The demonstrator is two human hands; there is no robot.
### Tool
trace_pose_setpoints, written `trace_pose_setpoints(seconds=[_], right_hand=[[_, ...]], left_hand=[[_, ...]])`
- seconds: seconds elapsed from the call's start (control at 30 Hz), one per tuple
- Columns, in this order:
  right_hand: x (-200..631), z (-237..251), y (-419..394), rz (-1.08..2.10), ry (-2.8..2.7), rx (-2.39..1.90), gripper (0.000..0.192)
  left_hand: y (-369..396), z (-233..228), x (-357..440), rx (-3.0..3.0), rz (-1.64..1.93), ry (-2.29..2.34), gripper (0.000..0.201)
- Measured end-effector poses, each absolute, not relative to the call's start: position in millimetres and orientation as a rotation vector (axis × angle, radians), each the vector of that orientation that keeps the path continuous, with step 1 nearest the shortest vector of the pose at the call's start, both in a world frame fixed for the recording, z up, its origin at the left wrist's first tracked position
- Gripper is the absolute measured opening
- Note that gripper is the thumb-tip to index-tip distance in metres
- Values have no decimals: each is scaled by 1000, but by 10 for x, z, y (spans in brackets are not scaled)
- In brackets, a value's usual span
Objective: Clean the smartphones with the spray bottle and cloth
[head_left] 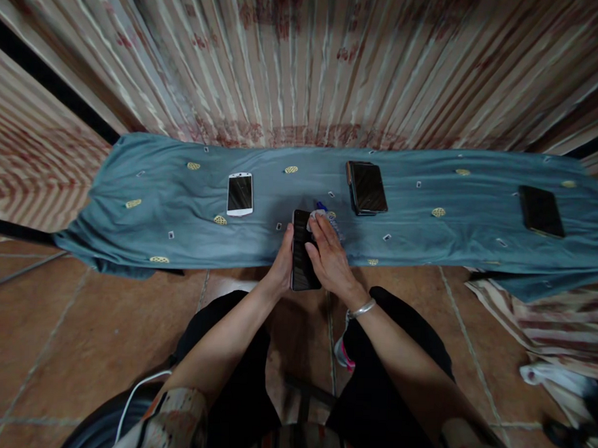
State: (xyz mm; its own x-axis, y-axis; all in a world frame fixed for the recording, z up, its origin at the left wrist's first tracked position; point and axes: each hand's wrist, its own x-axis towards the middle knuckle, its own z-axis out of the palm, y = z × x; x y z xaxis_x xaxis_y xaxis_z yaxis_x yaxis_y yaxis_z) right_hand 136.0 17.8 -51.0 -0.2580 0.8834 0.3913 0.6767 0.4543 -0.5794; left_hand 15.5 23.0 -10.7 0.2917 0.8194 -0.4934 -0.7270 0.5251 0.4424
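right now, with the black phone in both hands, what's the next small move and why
Probably drag the wipe down the dark screen. The left hand steadies the black phone by its edge, and the right hand presses the wipe only at the top, leaving the lower screen uncovered.

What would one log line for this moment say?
left hand: holds black phone | right hand: presses small cloth on its screen | teal cloth: white phone, two dark phones
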Motion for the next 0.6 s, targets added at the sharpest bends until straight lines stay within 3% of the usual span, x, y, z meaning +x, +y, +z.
trace_pose_setpoints(seconds=[0.6], right_hand=[[1243,-424,221,337,-2097,-1207,58]], left_hand=[[152,-97,247,189,1188,848,44]])
